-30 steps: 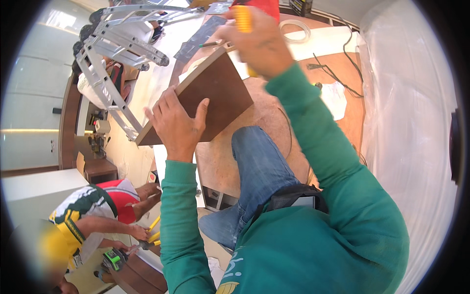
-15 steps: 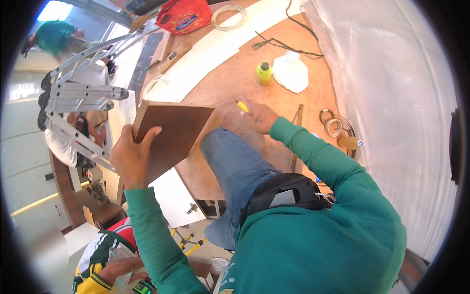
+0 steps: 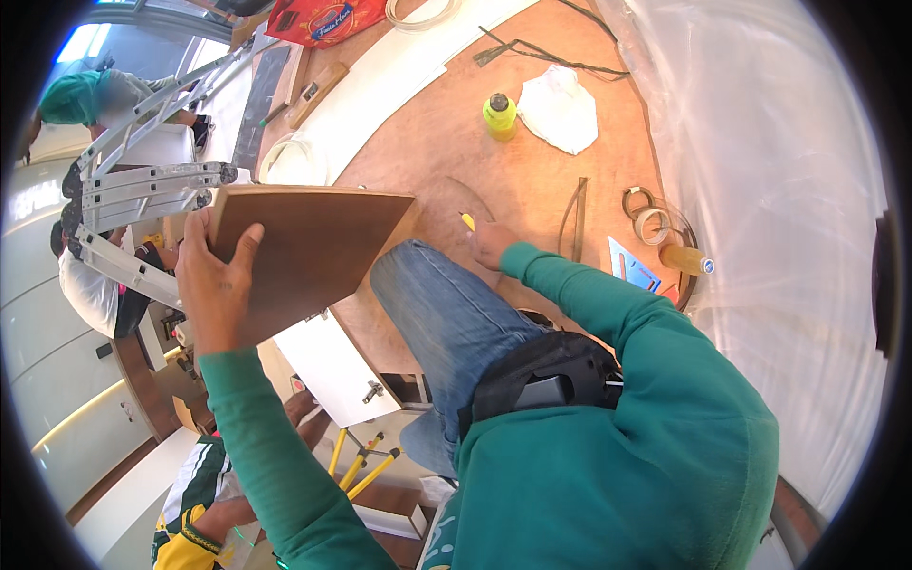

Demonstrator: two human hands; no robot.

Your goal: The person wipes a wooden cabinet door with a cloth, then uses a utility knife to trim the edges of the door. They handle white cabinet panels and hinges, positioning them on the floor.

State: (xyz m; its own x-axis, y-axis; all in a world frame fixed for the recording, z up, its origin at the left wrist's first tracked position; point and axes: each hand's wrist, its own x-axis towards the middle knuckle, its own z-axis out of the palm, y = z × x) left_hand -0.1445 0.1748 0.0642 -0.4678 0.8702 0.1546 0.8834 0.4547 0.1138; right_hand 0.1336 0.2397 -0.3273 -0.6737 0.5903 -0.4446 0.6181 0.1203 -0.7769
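Observation:
My left hand (image 3: pixel 217 285) grips the far-left corner of a dark brown wooden board (image 3: pixel 309 252). Its thumb lies on the brown face, with the fingers behind the pale edge. The board is tilted up beside my bent knee. Past the knee, my right hand (image 3: pixel 491 245) is closed around a small yellow tool (image 3: pixel 467 221), whose end sticks out beyond the fingers; its exact kind is hidden. A thin curved dark strip (image 3: pixel 472 186) shows near the tool's tip, over the plywood work surface (image 3: pixel 408 147).
On the plywood are a yellow-green bottle (image 3: pixel 500 117), a white cloth or bag (image 3: pixel 559 109), tape rolls (image 3: pixel 652 225), a blue set square (image 3: pixel 632 266) and a brown bottle (image 3: pixel 684 259). A folding ladder (image 3: pixel 142 195) stands left. Co-workers (image 3: pixel 204 503) are nearby; plastic sheeting (image 3: pixel 750 190) hangs right.
The board has shifted left with my left hand and turned, showing more of its brown face. My right hand has drawn slightly nearer with the yellow tool. The whole view has shifted.

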